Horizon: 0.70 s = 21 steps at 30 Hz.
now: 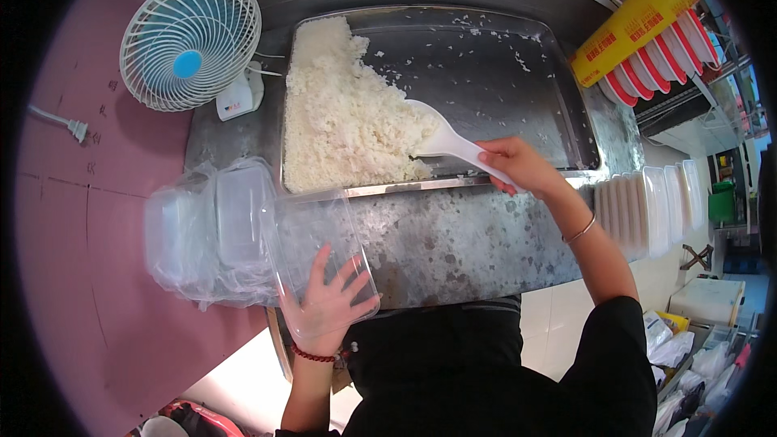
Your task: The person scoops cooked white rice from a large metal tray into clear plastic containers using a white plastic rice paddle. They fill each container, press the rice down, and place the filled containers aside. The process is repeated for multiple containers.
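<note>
My right hand (516, 164) grips the handle of a white plastic rice paddle (464, 147). The paddle's blade is pushed into the right flank of a heap of cooked white rice (346, 115). That rice fills the left part of a large, shallow metal tray (485, 85), with loose grains scattered over its bare right part. Spread beneath a clear plastic food container (309, 218), my left hand (328, 303) supports it from below, its fingers visible through the plastic. I see no food inside the container, which is held just in front of the tray's near left corner.
Bagged stacks of clear containers (243, 212) stand on the metal table (461, 243) at the left. A small fan (188, 42) stands behind them. To the right are several stacked filled containers (625, 212), a yellow roll (637, 21) and red-rimmed bowls (661, 64).
</note>
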Tool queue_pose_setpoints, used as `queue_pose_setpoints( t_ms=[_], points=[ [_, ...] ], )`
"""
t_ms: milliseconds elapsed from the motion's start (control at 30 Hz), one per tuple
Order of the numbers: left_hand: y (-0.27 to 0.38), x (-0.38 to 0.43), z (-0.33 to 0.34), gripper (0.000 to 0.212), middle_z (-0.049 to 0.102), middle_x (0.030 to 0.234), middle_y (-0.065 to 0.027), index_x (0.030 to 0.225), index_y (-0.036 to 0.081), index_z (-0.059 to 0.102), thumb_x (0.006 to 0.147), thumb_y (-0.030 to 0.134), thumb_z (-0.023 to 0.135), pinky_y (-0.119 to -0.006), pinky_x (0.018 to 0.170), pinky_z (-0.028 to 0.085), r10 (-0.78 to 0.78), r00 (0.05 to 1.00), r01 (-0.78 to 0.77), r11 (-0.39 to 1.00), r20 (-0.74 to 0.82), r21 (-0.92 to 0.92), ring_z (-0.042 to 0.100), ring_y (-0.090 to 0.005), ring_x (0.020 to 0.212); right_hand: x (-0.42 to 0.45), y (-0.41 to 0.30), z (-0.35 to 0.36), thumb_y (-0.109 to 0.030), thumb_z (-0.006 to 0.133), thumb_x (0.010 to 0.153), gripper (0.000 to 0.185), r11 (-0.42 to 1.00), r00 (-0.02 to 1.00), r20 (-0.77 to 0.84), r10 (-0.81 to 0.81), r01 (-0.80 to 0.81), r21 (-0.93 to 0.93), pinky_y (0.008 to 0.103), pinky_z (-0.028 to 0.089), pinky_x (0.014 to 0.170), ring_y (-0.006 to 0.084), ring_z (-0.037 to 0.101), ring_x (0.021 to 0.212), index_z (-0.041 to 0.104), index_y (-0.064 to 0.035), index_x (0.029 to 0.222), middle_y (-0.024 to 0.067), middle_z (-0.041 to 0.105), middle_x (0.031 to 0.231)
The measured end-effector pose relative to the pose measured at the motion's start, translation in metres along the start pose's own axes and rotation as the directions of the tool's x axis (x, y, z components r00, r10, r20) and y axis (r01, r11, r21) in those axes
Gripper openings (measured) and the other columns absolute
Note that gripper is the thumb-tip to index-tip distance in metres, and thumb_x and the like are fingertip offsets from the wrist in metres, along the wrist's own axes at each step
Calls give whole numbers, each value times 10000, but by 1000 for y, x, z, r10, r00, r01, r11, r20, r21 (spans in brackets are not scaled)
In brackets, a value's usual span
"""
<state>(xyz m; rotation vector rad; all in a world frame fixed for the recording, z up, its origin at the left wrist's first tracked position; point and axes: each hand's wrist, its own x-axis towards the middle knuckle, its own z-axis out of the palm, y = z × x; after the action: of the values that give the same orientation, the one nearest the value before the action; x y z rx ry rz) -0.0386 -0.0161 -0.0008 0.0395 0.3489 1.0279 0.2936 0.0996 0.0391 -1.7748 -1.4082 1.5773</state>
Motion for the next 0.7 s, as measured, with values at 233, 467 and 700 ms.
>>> queue_pose_setpoints(
  t_ms=[233, 467, 700],
  points=[
    [10, 5, 5, 783, 318, 1283, -189, 1346, 204, 195, 748, 690, 332, -552, 902, 308, 60, 997, -56, 993, -45, 100, 373, -318, 1122, -8, 18, 22, -190, 460, 886, 322, 969, 999, -17, 29, -24, 247, 202, 357, 372, 59, 414, 404, 496, -74, 1185, -9, 468, 539],
    [1, 20, 16, 749, 352, 1252, -177, 1345, 233, 214, 755, 670, 360, -554, 886, 316, 69, 995, -60, 993, -75, 106, 388, -310, 1106, 7, 5, 59, -133, 421, 885, 323, 962, 992, -80, -99, 116, 246, 219, 368, 384, 69, 412, 410, 474, -55, 1193, 3, 459, 536],
    [6, 1, 20, 647, 335, 1252, -203, 1338, 359, 127, 798, 583, 407, -607, 891, 305, 182, 983, -174, 959, -14, 222, 354, -369, 1147, -10, 16, 84, -137, 412, 891, 328, 913, 985, -163, -54, 115, 392, 224, 401, 394, 74, 420, 404, 461, -92, 1212, -2, 446, 526]
  ],
)
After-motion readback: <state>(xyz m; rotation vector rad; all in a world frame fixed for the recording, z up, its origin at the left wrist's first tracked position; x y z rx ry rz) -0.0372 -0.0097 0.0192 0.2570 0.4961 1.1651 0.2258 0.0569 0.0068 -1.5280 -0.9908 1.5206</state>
